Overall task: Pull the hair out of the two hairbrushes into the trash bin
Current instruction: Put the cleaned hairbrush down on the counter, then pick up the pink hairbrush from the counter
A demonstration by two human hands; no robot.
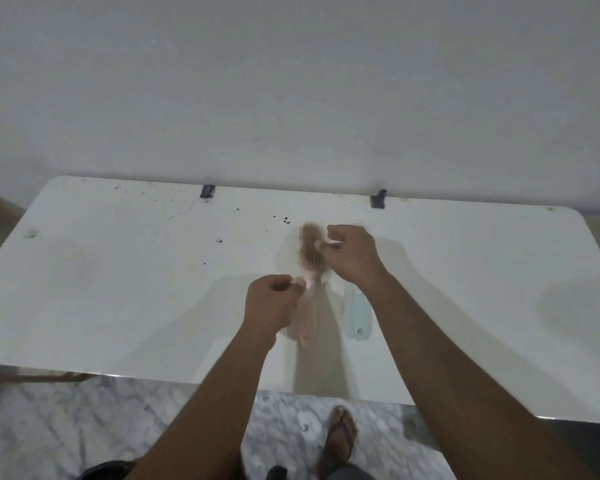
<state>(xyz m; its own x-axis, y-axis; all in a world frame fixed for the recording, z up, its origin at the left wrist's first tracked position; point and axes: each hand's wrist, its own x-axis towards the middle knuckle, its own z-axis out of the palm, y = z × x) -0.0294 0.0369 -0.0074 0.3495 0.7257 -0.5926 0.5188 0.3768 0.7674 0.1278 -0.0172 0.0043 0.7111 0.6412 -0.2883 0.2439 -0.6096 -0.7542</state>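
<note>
Left hand (271,303) is curled round the neck of the pink hairbrush (309,265), pinning it flat on the white table (118,289). The right hand (352,252) has thumb and forefinger closed in a pinch on the mat of brownish hair (309,237) in the bristles, as far as the blur lets me judge. To my eye this is the first pull on the first brush. It would go best with the handle kept pressed down and the mat taken low at one edge. Peeled up along the bristle rows, it should lift in one piece rather than tear into strands. The pale green hairbrush (357,317) lies just beside the pink one, its head hidden under the right forearm, so I cannot see any hair in it. Dark specks (284,220) dot the far side of the table. Below, a sandalled foot (340,434) stands on marble floor. A dark rim (108,471) at the bottom edge may be the bin; I cannot tell.
</note>
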